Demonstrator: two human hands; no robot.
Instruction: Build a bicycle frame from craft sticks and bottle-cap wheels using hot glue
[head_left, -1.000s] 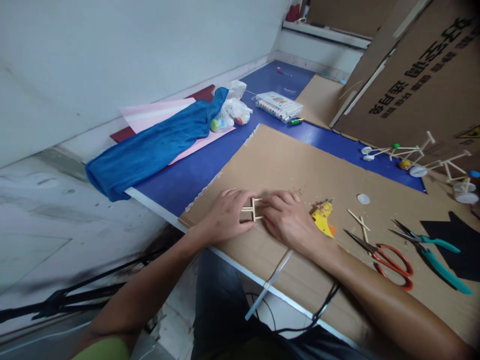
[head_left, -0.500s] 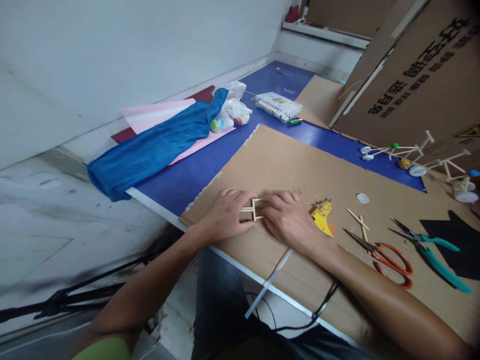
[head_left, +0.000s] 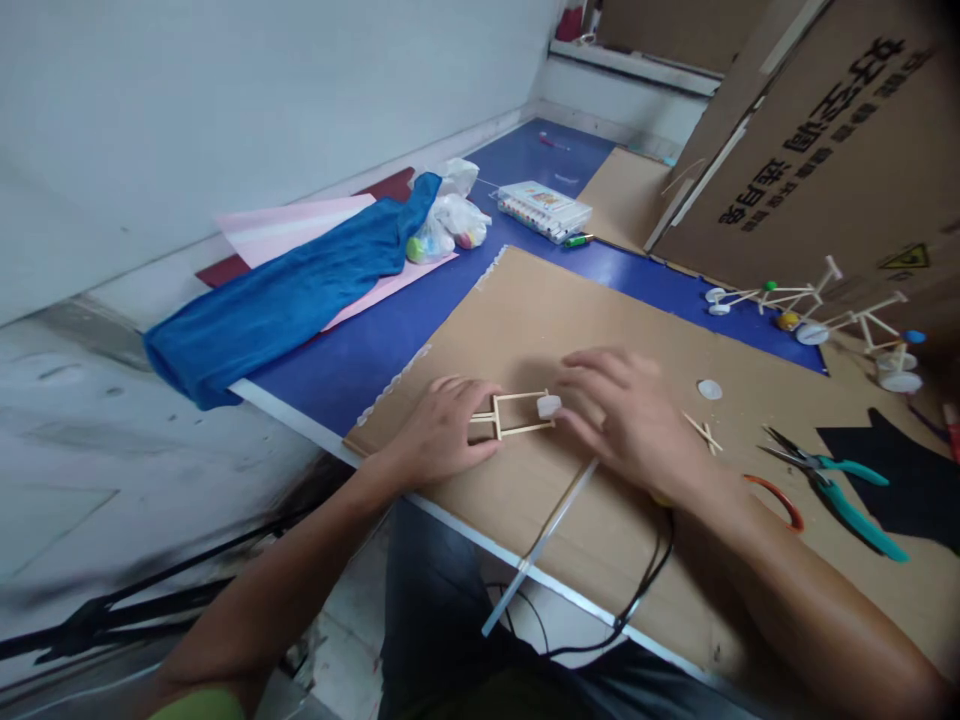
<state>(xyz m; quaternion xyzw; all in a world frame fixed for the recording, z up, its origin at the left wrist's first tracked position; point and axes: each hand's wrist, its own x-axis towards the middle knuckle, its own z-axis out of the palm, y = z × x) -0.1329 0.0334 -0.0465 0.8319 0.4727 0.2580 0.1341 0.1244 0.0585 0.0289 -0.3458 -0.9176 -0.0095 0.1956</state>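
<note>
My left hand (head_left: 448, 425) pinches one end of a small frame of thin wooden sticks (head_left: 497, 418) on the cardboard sheet (head_left: 517, 310). A small white round piece (head_left: 549, 407) sits between the frame's two prongs at its right end. Just right of that piece, my right hand (head_left: 628, 415) is raised with its fingers apart and slightly blurred. A clear glue stick (head_left: 541, 543) reaches over the table edge below. The yellow glue gun is mostly hidden beneath my right wrist.
Right of my right arm lie crossed wooden sticks (head_left: 705, 433), a white disc (head_left: 709, 389), partly hidden scissors (head_left: 780, 500), teal-handled pliers (head_left: 855, 510) and black sheet (head_left: 892, 470). Behind stand wheeled stick models (head_left: 810, 295), a marker case (head_left: 544, 210) and blue cloth (head_left: 292, 290).
My right hand has come off the frame and moved right, uncovering its prongs and the white piece. My right arm now covers the glue gun and most of the scissors. The view shifted slightly.
</note>
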